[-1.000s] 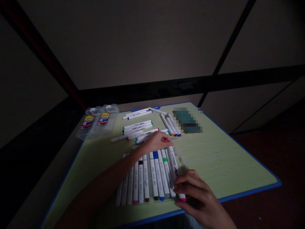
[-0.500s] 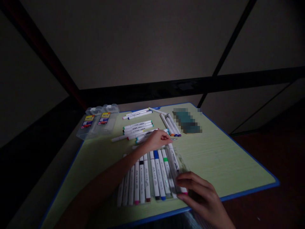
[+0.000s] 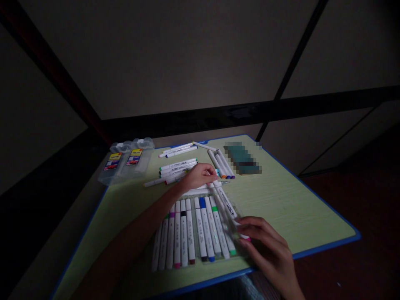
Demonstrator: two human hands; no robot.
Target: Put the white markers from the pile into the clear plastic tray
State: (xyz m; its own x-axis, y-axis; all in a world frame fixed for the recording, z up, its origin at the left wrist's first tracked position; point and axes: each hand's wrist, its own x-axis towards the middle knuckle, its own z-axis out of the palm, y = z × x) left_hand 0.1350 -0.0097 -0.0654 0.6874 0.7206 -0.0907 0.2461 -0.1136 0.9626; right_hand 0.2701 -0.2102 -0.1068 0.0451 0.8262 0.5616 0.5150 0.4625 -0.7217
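A row of white markers [image 3: 193,231] with coloured caps lies side by side in a clear plastic tray [image 3: 240,256] near the front of the pale green table [image 3: 281,204]. My left hand [image 3: 197,177] reaches across to the far end of the row, fingers curled on the top of a marker [image 3: 223,198] that lies slanted. My right hand [image 3: 265,246] rests at the tray's right end, fingertips pinching the lower, pink-capped end of that same marker.
More loose markers [image 3: 178,166] lie in small groups farther back. A clear plastic case [image 3: 126,160] with yellow labels stands at the back left corner. A blurred teal block [image 3: 243,158] sits at the back right. The table has a blue rim.
The view shifted a little. My left hand moved up and back with the marker's far end, and my right hand slid slightly right and up at its near end, leaving the marker slanted.
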